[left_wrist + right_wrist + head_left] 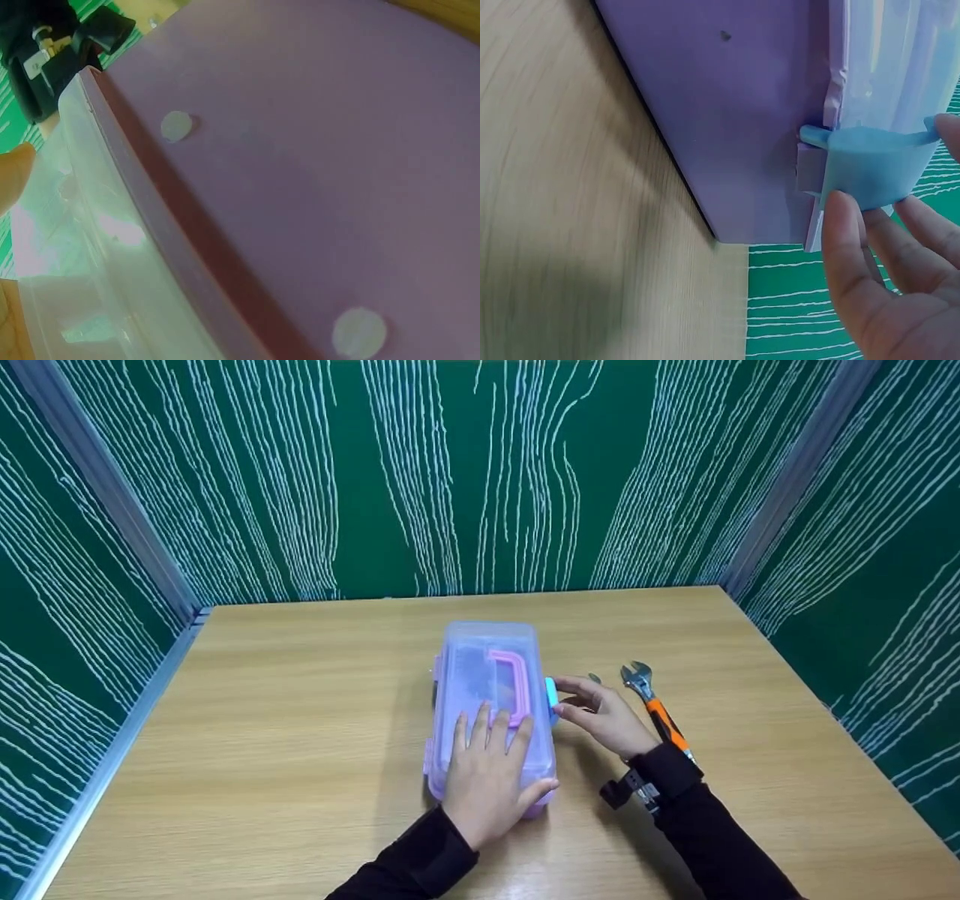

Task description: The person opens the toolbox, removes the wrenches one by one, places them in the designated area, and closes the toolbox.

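Note:
A purple plastic toolbox with a translucent lid stands lengthwise on the table, lid down. A pink carrying handle lies folded on top. My left hand rests on the near half of the lid with its fingers spread. At the box's right side, my right hand pinches the light-blue latch between thumb and fingers. In the right wrist view the latch stands out from the lid's edge, over the purple side wall. Dark shapes show dimly through the lid; what they are I cannot tell.
An adjustable wrench with an orange-and-black handle lies right of my right hand. A small greyish piece shows just beyond my right fingers. Green walls with white lines border the wooden table at the back and sides.

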`<move>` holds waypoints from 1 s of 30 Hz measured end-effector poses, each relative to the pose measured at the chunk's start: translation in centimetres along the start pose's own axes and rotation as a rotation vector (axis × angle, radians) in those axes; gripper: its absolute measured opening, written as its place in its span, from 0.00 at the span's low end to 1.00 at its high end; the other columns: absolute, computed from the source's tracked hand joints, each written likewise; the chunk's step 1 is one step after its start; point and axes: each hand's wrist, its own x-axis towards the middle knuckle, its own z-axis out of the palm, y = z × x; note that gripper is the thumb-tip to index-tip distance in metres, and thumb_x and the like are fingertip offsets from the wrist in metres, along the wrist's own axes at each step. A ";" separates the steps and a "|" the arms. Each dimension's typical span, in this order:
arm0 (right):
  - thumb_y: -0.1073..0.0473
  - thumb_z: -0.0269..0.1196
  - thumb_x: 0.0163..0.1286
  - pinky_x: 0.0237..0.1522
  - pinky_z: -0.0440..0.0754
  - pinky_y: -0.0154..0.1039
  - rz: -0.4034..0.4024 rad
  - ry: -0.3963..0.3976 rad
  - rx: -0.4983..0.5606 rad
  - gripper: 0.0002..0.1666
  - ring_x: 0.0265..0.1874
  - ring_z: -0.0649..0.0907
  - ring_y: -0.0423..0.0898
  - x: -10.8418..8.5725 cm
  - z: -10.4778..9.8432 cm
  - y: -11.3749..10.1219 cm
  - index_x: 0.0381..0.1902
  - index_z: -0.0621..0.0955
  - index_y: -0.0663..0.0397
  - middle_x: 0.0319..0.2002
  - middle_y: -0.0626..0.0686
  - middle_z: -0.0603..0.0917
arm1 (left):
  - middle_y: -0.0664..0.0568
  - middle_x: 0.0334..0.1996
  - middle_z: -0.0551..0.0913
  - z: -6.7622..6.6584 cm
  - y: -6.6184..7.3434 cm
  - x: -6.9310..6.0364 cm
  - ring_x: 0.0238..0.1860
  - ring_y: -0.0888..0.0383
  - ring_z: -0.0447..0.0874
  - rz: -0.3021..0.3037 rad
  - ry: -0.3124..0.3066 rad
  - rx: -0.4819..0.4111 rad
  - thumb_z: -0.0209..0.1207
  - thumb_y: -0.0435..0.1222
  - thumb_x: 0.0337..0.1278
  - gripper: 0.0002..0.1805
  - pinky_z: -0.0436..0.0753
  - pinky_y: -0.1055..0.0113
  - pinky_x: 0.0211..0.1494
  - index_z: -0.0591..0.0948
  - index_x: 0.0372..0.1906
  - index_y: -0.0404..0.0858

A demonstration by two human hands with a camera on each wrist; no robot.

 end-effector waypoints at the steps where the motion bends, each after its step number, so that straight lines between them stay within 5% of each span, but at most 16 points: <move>1: 0.58 0.63 0.69 0.52 0.81 0.32 -0.004 0.001 -0.016 0.29 0.56 0.81 0.57 0.0 0.0 0.0 0.66 0.73 0.61 0.63 0.62 0.77 | 0.45 0.64 0.76 0.0 0.0 0.0 0.70 0.43 0.68 0.001 0.002 0.000 0.46 0.72 0.55 0.44 0.66 0.42 0.70 0.71 0.68 0.48; 19: 0.58 0.64 0.69 0.60 0.78 0.56 -0.033 -0.064 -0.224 0.28 0.52 0.83 0.56 0.3 -0.1 -0.1 0.65 0.75 0.58 0.60 0.62 0.80 | 0.45 0.62 0.78 0.0 0.0 0.0 0.69 0.43 0.68 0.001 0.006 0.011 0.46 0.73 0.54 0.45 0.65 0.42 0.71 0.71 0.68 0.48; 30: 0.61 0.64 0.67 0.54 0.82 0.48 0.045 -0.062 -0.207 0.26 0.53 0.82 0.58 0.4 0.2 -0.2 0.63 0.77 0.59 0.60 0.64 0.79 | 0.46 0.63 0.77 0.0 0.0 0.0 0.70 0.42 0.68 0.008 0.003 0.001 0.45 0.72 0.56 0.44 0.65 0.42 0.71 0.71 0.69 0.48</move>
